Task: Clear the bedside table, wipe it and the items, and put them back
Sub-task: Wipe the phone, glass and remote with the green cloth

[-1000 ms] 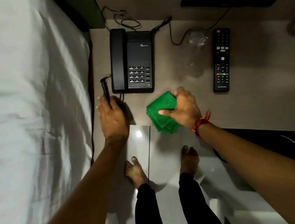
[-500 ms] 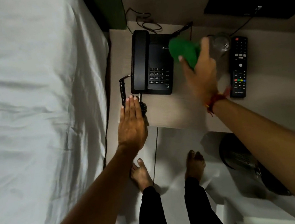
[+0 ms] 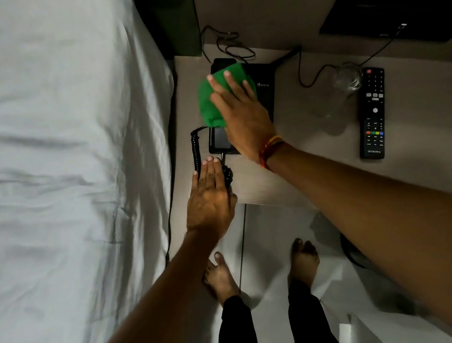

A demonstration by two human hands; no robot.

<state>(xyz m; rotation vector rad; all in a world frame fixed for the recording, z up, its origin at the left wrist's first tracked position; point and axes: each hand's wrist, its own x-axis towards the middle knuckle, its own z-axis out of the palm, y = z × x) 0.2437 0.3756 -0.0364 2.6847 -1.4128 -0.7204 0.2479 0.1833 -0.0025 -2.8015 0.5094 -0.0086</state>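
Here the green cloth (image 3: 209,101) is pressed flat onto the black telephone (image 3: 264,90) by the right hand (image 3: 243,116), fingers spread open. The left hand (image 3: 209,197) is laid flat, palm down, on the bedside table (image 3: 319,164) edge, touching the coiled cord (image 3: 195,149). A glass (image 3: 347,81) is seen just beside the remote (image 3: 372,113).

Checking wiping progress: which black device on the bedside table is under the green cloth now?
The telephone, at the bed side of the table. The right hand presses the green cloth on it; the remote control lies uncovered beyond the glass.
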